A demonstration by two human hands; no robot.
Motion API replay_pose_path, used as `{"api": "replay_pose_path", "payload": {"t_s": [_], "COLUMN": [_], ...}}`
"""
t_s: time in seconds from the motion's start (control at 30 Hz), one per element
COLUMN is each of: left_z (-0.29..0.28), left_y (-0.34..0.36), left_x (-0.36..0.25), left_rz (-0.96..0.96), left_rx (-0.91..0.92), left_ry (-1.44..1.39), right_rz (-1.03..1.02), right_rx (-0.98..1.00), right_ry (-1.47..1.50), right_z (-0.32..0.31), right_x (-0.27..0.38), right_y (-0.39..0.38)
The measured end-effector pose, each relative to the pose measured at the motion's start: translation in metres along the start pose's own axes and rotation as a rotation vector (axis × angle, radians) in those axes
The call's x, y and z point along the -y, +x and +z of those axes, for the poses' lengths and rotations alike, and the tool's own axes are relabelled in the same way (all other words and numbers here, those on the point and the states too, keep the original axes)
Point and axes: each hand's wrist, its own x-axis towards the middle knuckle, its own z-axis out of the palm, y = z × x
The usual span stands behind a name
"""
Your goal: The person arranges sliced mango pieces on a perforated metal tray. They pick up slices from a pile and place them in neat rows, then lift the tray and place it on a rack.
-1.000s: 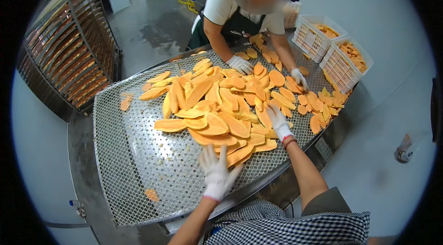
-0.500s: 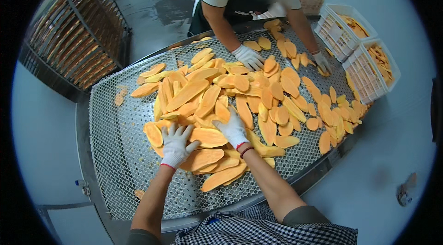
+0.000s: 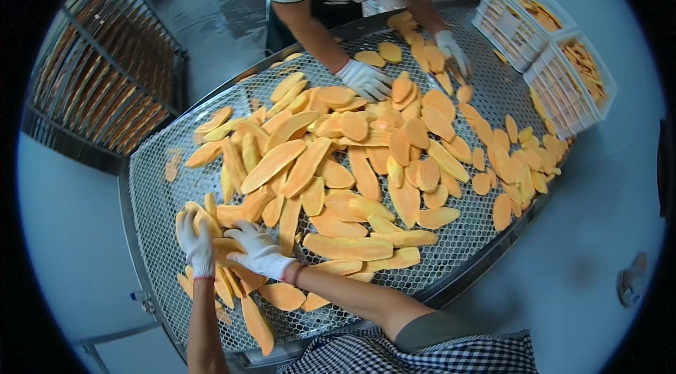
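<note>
Gloved hands (image 3: 225, 247) on orange slices (image 3: 232, 272)

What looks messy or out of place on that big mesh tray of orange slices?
The orange slices lie heaped and overlapping in the middle of the mesh tray, while its left part is nearly bare, with only a few small scraps. Some slices sit close to the near rim. Nothing looks spilled.

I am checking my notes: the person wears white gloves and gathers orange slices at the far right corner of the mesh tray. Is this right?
Not quite. In the head view, the left hand and right hand in white gloves gather orange slices at the near left corner of the mesh tray, not the far right.
</note>
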Motion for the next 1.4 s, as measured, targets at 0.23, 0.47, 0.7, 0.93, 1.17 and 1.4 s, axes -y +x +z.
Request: {"api": "replay_pose_path", "payload": {"t_s": [0.23,0.47,0.7,0.93,1.17,1.4], "left_z": [0.13,0.124,0.041,0.023,0.094,0.137], "left_y": [0.079,0.037,0.01,0.014,-0.082,-0.126], "left_x": [-0.238,-0.167,-0.077,-0.087,-0.23,-0.252], "left_rz": [0.452,0.625,0.37,0.135,0.505,0.754], "left_rx": [0.503,0.465,0.667,0.359,0.497,0.697], "left_ry": [0.324,0.381,0.418,0.547,0.084,0.232], "right_rz": [0.349,0.504,0.181,0.609,0.662,0.182], "right_rx": [-0.834,-0.354,0.09,-0.621,-0.557,-0.721], "right_ry": [-0.769,-0.854,-0.279,-0.755,-0.849,-0.522], "right_z": [-0.256,-0.238,-0.116,-0.256,-0.234,-0.265], "right_x": [-0.11,-0.114,-0.051,-0.127,-0.137,-0.122], "right_y": [-0.057,-0.045,-0.026,-0.028,-0.011,-0.148]}}
